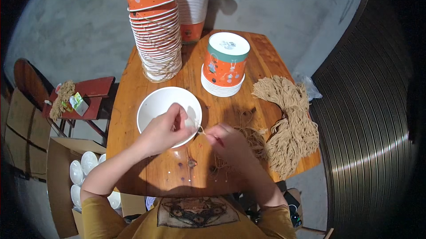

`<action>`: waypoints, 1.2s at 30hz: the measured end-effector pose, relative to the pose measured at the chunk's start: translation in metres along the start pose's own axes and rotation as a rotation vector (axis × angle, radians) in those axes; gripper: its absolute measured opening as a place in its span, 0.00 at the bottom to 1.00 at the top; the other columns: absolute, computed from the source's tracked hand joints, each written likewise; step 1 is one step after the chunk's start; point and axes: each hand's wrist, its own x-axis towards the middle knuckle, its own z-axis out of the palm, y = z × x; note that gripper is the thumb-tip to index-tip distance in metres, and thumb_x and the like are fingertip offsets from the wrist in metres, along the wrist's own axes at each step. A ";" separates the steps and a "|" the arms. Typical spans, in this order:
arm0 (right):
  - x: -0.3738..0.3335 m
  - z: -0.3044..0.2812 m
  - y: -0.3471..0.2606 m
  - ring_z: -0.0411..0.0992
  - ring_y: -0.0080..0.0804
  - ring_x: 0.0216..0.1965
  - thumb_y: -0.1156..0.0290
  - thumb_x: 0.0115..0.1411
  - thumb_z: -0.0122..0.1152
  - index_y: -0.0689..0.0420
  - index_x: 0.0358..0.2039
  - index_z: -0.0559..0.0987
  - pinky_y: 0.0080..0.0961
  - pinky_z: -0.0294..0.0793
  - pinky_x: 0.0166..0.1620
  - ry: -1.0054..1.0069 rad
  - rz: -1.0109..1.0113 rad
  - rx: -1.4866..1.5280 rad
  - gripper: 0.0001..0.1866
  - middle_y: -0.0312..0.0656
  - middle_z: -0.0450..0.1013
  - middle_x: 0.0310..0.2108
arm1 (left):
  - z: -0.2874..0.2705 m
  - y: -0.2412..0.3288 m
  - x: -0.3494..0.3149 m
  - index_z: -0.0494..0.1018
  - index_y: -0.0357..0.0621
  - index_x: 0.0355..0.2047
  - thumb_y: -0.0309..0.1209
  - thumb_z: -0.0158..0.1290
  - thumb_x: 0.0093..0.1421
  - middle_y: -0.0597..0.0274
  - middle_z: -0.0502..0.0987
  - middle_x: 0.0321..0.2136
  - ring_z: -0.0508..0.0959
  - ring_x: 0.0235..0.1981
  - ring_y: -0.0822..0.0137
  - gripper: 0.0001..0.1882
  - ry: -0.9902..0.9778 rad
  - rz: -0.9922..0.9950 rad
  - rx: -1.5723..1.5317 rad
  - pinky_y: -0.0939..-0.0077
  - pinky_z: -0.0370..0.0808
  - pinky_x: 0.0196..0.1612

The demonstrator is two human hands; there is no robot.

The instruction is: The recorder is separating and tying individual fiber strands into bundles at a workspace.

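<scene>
A person in a mustard shirt (195, 219) sits or stands at the near edge of a wooden surface (155, 181), both forearms reaching over it. At near left, an open carton (62, 185) holds white bowls (88, 163).

The hands work a little apart, mid-surface. The right hand (226, 143) pinches a short, pale strand (202, 130) between its fingertips. The left hand (166, 130) is curled close by, with something whitish and blurred at its fingers; whether it grips the strand cannot be told. The strand lies between the hands, its long axis slanting from far left to near right, ends hidden, probably held this way so both sets of fingertips can reach it.

Beneath the left hand is a white bowl (148, 99), mouth up. At right, a loose tangle of cord (254, 143) and a thick tan bundle (293, 141) lie, presumably kept within the right hand's reach.

Farther off stands a short stack of orange tubs (227, 70), upside down; at far left, a tall stack of tubs (157, 46) draped with twine, near a grey wall (262, 3).
</scene>
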 end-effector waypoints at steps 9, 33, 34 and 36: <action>0.061 -0.022 -0.007 0.72 0.43 0.34 0.72 0.60 0.56 0.60 0.33 0.75 0.34 0.71 0.37 -0.218 -0.280 -0.006 0.05 0.46 0.70 0.31 | -0.007 -0.015 -0.042 0.71 0.45 0.36 0.33 0.57 0.56 0.59 0.74 0.29 0.76 0.34 0.57 0.10 -0.028 0.333 0.530 0.63 0.71 0.41; 0.076 0.038 -0.005 0.74 0.47 0.36 0.75 0.56 0.53 0.62 0.32 0.72 0.38 0.75 0.38 -0.128 -0.114 -0.392 0.05 0.49 0.72 0.31 | 0.009 -0.016 -0.021 0.71 0.40 0.25 0.30 0.49 0.52 0.55 0.73 0.27 0.72 0.41 0.57 0.06 0.109 0.023 0.437 0.53 0.54 0.58; 0.076 0.041 -0.004 0.74 0.47 0.36 0.75 0.56 0.53 0.62 0.32 0.72 0.38 0.75 0.38 -0.128 -0.111 -0.391 0.05 0.49 0.72 0.31 | 0.006 -0.015 -0.022 0.70 0.40 0.25 0.30 0.48 0.53 0.55 0.73 0.27 0.72 0.42 0.57 0.06 0.096 0.080 0.452 0.53 0.53 0.58; 0.076 0.045 -0.002 0.75 0.49 0.32 0.69 0.58 0.56 0.62 0.32 0.73 0.40 0.75 0.34 -0.147 -0.100 -0.505 0.08 0.50 0.72 0.30 | 0.000 -0.013 -0.026 0.70 0.40 0.25 0.31 0.48 0.53 0.55 0.73 0.27 0.72 0.42 0.57 0.07 0.079 0.135 0.469 0.52 0.53 0.59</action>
